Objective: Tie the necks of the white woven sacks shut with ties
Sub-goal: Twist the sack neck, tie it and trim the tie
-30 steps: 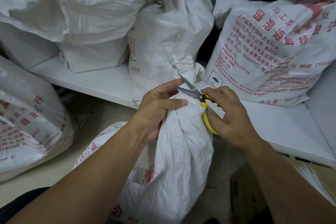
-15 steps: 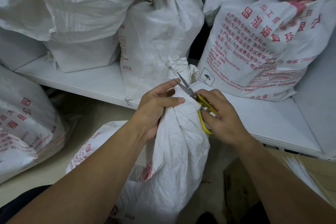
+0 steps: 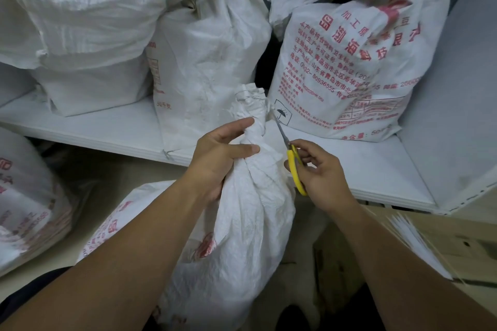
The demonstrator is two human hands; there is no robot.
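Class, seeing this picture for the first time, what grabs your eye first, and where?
The yellow-handled scissors at centre, held in the right hand, blades pointing up beside the bunched neck of the white sack. The left hand grips that neck. Behind, on the right, a red-printed sack stands on the white shelf.

Ahead of you runs a white shelf (image 3: 376,169), a grey panel (image 3: 451,105) upright at its right end; a cardboard box (image 3: 473,236) sits below on your right.
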